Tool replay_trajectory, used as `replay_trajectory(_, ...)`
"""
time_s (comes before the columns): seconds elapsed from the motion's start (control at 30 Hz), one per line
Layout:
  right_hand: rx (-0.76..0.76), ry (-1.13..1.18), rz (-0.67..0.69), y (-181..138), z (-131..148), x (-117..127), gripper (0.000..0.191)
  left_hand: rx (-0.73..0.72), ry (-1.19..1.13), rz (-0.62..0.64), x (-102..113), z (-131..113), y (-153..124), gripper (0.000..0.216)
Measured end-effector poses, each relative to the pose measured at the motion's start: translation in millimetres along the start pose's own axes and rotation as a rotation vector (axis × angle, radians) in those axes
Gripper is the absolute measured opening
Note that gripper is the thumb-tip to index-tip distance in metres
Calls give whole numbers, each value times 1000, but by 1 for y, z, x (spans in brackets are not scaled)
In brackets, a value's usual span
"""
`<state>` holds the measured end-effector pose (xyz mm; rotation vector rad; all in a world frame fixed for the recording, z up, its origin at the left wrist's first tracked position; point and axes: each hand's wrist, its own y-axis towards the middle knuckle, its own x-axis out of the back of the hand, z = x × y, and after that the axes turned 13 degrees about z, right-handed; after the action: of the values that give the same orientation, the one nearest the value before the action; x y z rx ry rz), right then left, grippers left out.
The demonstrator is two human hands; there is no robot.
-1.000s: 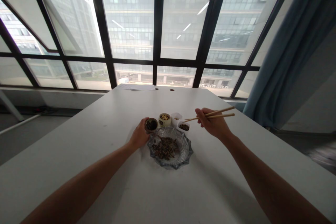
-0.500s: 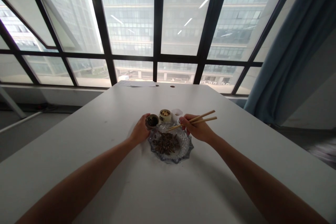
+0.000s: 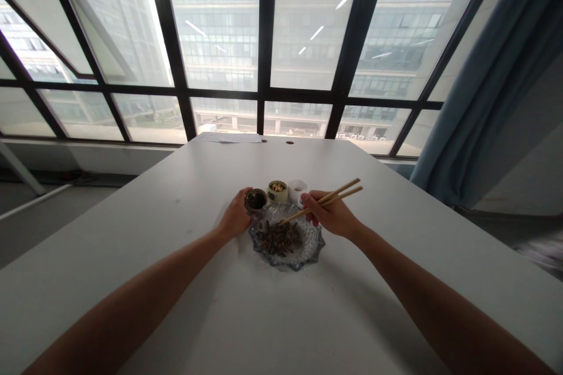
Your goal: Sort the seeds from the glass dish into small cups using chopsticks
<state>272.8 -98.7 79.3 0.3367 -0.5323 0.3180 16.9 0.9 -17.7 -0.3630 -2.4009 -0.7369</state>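
Note:
A scalloped glass dish (image 3: 313,244) holds a heap of dark seeds (image 3: 278,238) in the middle of the white table (image 3: 176,199). My left hand (image 3: 234,220) is wrapped round a small brown cup (image 3: 255,200) with dark contents, at the dish's far left rim. My right hand (image 3: 332,215) grips a pair of wooden chopsticks (image 3: 328,199), whose tips point down-left into the dish near the seeds. Behind the dish stand a small cup of pale nuts (image 3: 277,190) and a white cup (image 3: 297,189), partly hidden by my right hand.
Papers (image 3: 231,137) lie at the table's far edge by the black-framed windows (image 3: 264,41). A small dark round spot (image 3: 289,142) sits near them. A blue curtain (image 3: 488,70) hangs at the right. The table's right edge runs diagonally past my right arm.
My right hand moved left and down from the small cups, bringing the chopstick tips into the glass dish. My left hand stayed on the brown cup.

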Motion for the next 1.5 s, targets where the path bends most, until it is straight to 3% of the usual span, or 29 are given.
replay_trajectory(0.1, -2, -59, 25, 0, 1, -2, 58, 1, -10, 7, 0, 0, 0, 74)
replay_trajectory(0.27, 57, -154, -65, -3, 6, -1, 57, 15, 15, 3, 1, -1, -1, 75)
replay_trajectory(0.57, 45, 104, -32, 2, 3, -28, 51, -5, 10, 16, 1, -2, -2, 74)
replay_trajectory(1.0, 60, 157, -75, 3, -14, -42, 50, 3, 10, -1, 1, -3, -2, 72)
replay_trajectory(1.17, 36, 326, -203, 8, -14, -32, 56, 30, -72, -26, 0, -2, 0, 71)
replay_trajectory(1.37, -46, 620, -368, 17, -20, -15, 63, 115, -266, -199, 1, 3, 3, 73)
replay_trajectory(1.5, 16, 588, -433, 15, -16, -18, 61, 81, -265, -207, 2, -2, 2, 73)
